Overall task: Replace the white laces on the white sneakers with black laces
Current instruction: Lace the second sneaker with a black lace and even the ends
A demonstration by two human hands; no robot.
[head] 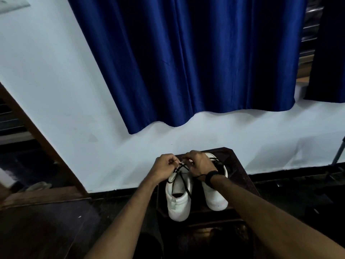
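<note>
The left hand [164, 168] and the right hand [198, 165] meet over the front of the left sneaker [178, 197], and the fingers of each are curled around the black lace [182, 179], pinching it between them near the middle. Behind them a big blue curtain [186, 62] hangs on a white wall [56, 81]; a second dark curtain [326, 53] is at the right edge. A dark desk [240, 176] stands against the wall and carries two white sneakers side by side, heels toward the person. The right sneaker [214, 199] is just beside the left one and partly covered by the right wrist, which wears a black band [211, 177]. The lace runs from the fingers down over the open top of the left sneaker in two loose strands. Whether it already passes through the eyelets is hidden by the hands.
</note>
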